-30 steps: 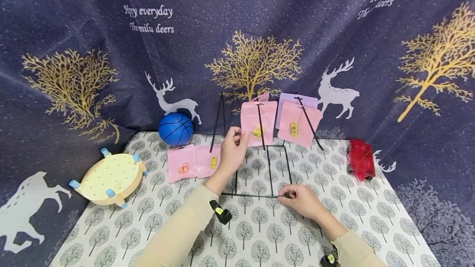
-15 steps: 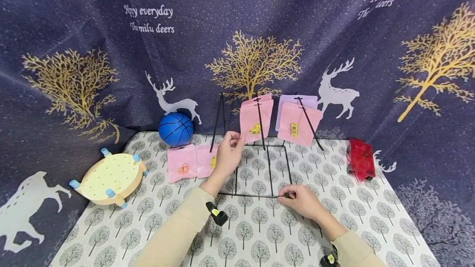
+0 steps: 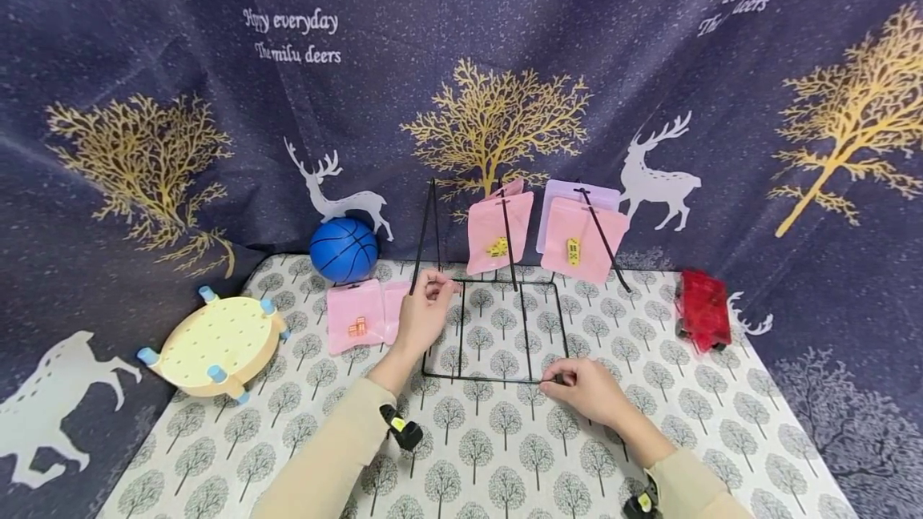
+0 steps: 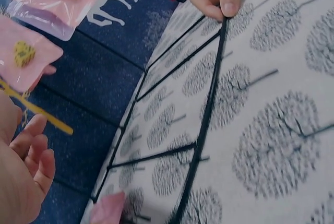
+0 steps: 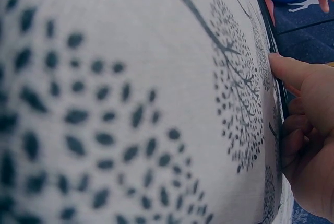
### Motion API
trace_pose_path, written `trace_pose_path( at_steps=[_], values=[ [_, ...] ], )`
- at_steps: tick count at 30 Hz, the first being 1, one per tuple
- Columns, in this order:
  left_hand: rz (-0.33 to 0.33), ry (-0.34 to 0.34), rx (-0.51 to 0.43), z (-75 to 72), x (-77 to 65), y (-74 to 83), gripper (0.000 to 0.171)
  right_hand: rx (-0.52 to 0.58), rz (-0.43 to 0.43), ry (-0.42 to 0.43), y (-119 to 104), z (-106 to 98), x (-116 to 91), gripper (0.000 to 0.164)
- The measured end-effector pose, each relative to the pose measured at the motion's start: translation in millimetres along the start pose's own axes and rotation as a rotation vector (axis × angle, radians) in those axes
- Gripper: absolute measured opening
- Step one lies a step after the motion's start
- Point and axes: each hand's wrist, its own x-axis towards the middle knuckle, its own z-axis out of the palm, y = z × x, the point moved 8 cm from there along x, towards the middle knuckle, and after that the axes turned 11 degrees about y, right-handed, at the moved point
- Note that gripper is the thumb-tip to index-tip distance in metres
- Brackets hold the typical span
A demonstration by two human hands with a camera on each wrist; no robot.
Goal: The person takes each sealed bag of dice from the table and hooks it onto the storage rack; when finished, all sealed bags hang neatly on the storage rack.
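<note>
A black wire display rack [image 3: 490, 380] stands on the table, its arms slanting up at the back. From its middle arm hangs a pink bag [image 3: 485, 223] with yellow dice showing, another pink bag behind it. The right arm carries a pink bag [image 3: 555, 235] in front of a purple bag [image 3: 602, 195]. My left hand [image 3: 424, 312] is over the rack's left side, below and left of the middle bag; its fingers are loosely bent with nothing between them. My right hand [image 3: 587, 391] pinches the front bar of the rack between thumb and fingers.
Two pink bags lie left of the rack, the nearer-left pink bag [image 3: 344, 312] showing orange dice. A blue ball [image 3: 344, 250] sits behind them. At far left is an upturned yellow stool [image 3: 216, 343]; at right, a red toy car [image 3: 703, 311]. A dark patterned curtain [image 3: 461, 14] closes the back.
My left hand has let go of the middle pink bag and moved down and left. That bag has turned slightly on its arm. My right hand stays on the front bar.
</note>
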Motion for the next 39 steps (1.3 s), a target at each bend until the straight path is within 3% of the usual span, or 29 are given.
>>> trace_pose_path(
  at_steps=[5,9,15,20,27,33,39],
  values=[
    [-0.010,0.033,0.020,-18.9,-0.7,-9.2,0.009,0.008,0.004,-0.005,-0.7,-0.2,-0.1,0.012],
    [-0.010,0.078,0.105,-36.3,0.0,-17.8,0.015,0.012,0.000,-0.006,-1.7,-0.5,-0.1,0.012],
    [-0.071,0.117,0.138,-57.7,-0.3,-36.5,0.016,0.019,-0.015,-0.001,-3.6,-1.5,-0.2,0.012],
    [-0.108,0.154,0.243,-70.2,0.2,-48.6,0.015,0.017,-0.015,-0.006,-4.0,-1.6,-0.6,0.011],
    [-0.109,0.131,0.440,-71.2,1.0,-53.6,0.033,0.009,-0.017,-0.010,-3.2,-1.1,-0.6,0.010],
    [-0.083,0.035,0.706,-63.4,0.8,-59.8,0.057,0.004,-0.020,0.000,-1.6,-0.5,-0.3,0.009],
    [-0.076,-0.026,0.850,-57.2,0.4,-67.7,0.073,0.003,-0.023,0.005,-1.0,-0.1,0.0,0.009]
  ],
)
